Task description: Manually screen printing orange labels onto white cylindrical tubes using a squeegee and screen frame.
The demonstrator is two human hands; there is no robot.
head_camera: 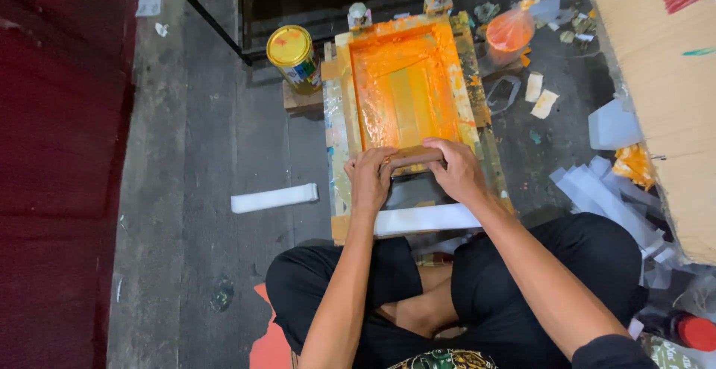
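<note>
**Kid:** What are your hands doing?

**Me:** I am sitting on the floor with my legs crossed. Going from left to right: my left hand [371,177] is curling tight around the left end of a wooden squeegee [412,158]. My right hand [456,169] is gripping the right end, fingers bent over the top. Both hands are closed on it, side by side, nearly touching.

**Kid:** Where is the squeegee?

**Me:** It is lying across the near edge of the printing screen [403,89], right under my fingers. The orange ink [388,63] is spreading out just past my hands.

**Kid:** Is it heavy?

**Me:** I think it is light and stiff, like a short plank. Holding both ends seems best, so it is staying level. The ink looks wet and slippery, so I am keeping my fingers up on the dry wood.

**Kid:** What else is around?

**Me:** Far to the left of my left hand, a white strip [274,197] is lying on the floor. Ahead and left, a yellow-lidded tin [293,55] is standing. Just below my hands another white strip [425,218] is sitting under the frame. Ahead and right, an orange plastic bag [510,32] is resting.
</note>
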